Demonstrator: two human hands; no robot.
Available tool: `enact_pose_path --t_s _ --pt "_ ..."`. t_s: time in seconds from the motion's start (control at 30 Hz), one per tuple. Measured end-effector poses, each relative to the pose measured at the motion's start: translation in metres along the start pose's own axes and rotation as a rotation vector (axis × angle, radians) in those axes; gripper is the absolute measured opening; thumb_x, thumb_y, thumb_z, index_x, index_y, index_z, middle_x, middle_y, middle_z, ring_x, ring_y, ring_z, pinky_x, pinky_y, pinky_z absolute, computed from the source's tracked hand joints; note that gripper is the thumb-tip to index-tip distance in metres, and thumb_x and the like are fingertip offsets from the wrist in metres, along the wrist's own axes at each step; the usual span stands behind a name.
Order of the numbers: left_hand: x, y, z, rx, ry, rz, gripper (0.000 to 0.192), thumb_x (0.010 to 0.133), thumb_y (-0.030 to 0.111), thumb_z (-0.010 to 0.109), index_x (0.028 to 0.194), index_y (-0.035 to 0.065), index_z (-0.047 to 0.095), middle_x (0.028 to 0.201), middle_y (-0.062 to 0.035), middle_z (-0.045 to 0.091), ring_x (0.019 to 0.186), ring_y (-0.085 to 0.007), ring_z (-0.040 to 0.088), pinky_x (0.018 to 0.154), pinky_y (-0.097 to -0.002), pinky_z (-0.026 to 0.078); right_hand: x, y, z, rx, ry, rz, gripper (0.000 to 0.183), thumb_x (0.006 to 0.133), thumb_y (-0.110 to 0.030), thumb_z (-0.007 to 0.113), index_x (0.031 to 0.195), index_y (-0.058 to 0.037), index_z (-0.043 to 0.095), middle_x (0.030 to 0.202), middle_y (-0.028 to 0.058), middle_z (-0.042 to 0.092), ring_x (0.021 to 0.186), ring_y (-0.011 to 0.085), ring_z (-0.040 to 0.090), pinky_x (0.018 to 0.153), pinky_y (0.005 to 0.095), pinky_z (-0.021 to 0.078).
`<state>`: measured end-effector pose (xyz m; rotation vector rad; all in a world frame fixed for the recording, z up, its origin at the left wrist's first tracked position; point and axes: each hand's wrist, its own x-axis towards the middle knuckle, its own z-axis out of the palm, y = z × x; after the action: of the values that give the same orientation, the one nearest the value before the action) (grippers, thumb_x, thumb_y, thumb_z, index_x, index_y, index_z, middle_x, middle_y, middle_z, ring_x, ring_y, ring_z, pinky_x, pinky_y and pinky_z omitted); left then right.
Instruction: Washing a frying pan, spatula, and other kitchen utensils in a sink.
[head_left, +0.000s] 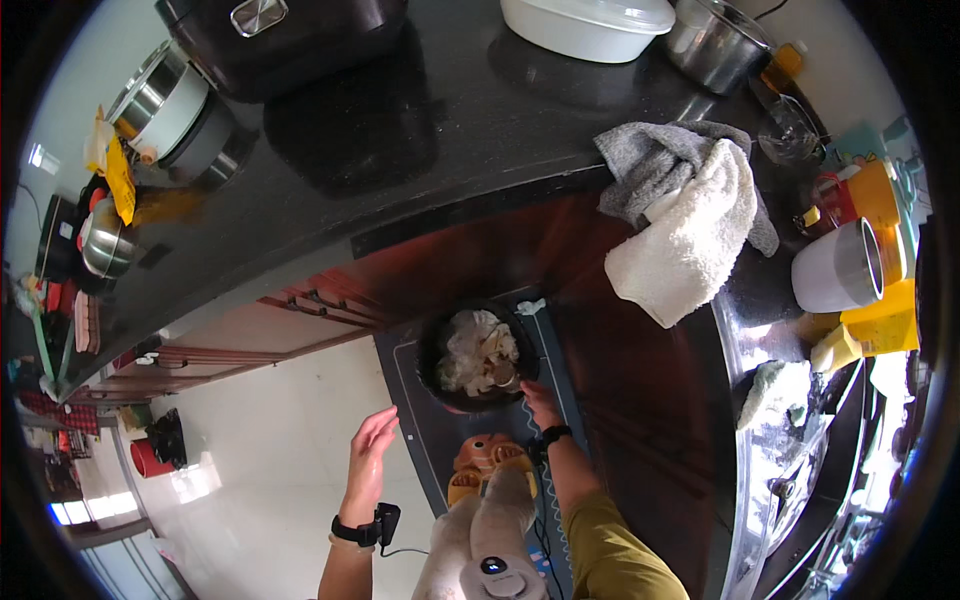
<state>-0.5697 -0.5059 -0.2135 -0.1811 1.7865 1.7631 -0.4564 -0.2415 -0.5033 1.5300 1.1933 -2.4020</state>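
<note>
My right hand (541, 405) reaches down to the near right rim of a black trash bin (427, 375) on the floor. Whether its fingers grip the rim or an item is too small to tell. Inside the bin lies crumpled whitish plastic and other refuse (480, 352). My left hand (369, 446) is raised over the pale floor, left of the bin, holding nothing, its fingers extended. Each wrist wears a black strap; the left one carries a small black device (386, 523) with a cable.
A dark countertop (465, 127) curves overhead. Gray (652, 165) and white towels (690, 232) hang over its edge near the sink (780, 480). A white lidded dish (585, 30) and steel pot (716, 45) stand behind. The bin sits on a dark floor mat (420, 420) beside red-brown cabinets (630, 390).
</note>
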Motion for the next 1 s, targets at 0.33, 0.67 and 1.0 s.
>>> enact_pose_path --t_s 0.33,0.67,1.0 --pt "-0.041 0.024 0.000 0.025 0.059 0.001 0.035 0.083 0.019 0.049 0.114 0.0019 0.048 0.118 -0.0107 0.049 0.112 -0.0225 0.044 0.093 -0.0341 0.032 -0.095 -0.062 0.047 0.124 -0.241 0.023 0.016 0.085 -0.022 0.055 0.085 -0.0066 0.056 0.060 -0.0036 0.041 0.053 0.0070 0.038 0.047 0.0235 0.0307" --pt "-0.118 0.104 0.069 0.164 -0.222 -0.001 0.035 0.080 0.021 0.054 0.111 0.0059 0.052 0.114 -0.0049 0.051 0.107 -0.0168 0.045 0.093 -0.0323 0.031 -0.454 -0.140 -0.026 0.460 -0.308 -0.212 0.013 0.084 -0.015 0.054 0.086 -0.0034 0.058 0.073 -0.0025 0.053 0.065 0.0060 0.047 0.063 0.0185 0.0405" --pt "-0.184 0.137 0.165 0.287 -0.503 0.050 0.031 0.080 0.017 0.052 0.109 0.0084 0.053 0.112 -0.0017 0.051 0.105 -0.0134 0.044 0.090 -0.0316 0.031 -0.779 -0.090 -0.238 0.328 0.551 -0.476 0.017 0.084 -0.013 0.053 0.090 0.0020 0.056 0.083 0.0071 0.060 0.076 0.0154 0.061 0.068 0.0239 0.0493"
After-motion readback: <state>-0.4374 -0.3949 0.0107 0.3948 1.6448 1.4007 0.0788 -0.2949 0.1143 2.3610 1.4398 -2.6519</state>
